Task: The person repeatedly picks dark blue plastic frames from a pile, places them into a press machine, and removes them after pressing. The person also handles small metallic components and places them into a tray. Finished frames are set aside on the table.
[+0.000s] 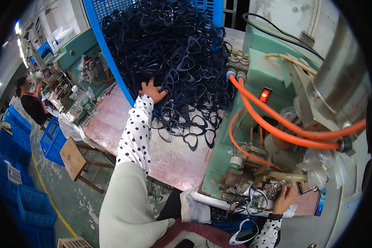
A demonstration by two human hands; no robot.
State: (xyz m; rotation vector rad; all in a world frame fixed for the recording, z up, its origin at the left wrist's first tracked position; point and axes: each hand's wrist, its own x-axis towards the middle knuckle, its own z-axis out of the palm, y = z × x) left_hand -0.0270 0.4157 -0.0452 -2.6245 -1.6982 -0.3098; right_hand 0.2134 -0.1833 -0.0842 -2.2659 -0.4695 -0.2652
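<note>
My left hand (pixel 153 90) reaches into a heap of dark navy plastic pieces (pixel 161 45), its fingers spread on the near edge. The pieces look like spectacle fronts with paired loops, and several spill out onto the pinkish tabletop (pixel 173 159). At the lower right, my right hand (pixel 284 199) is curled at the front of a green machine (pixel 217 165). Its fingers are closed beside a shiny crumpled metallic part (pixel 273 188); whatever they grip is hidden. A looped frame piece (pixel 258 197) sits by the machine front, left of that hand. A pale-edged one (pixel 244 232) hangs lower, near my lap.
A blue crate (pixel 107 49) lies tipped around the heap. Orange hoses (pixel 277 118) arch over the machine, under a metal cylinder (pixel 339 70). Leftward are a wooden stool (pixel 76 159), plastic bottles (pixel 87 102) and stacked blue crates (pixel 35 204). A person (pixel 31 101) sits farther back.
</note>
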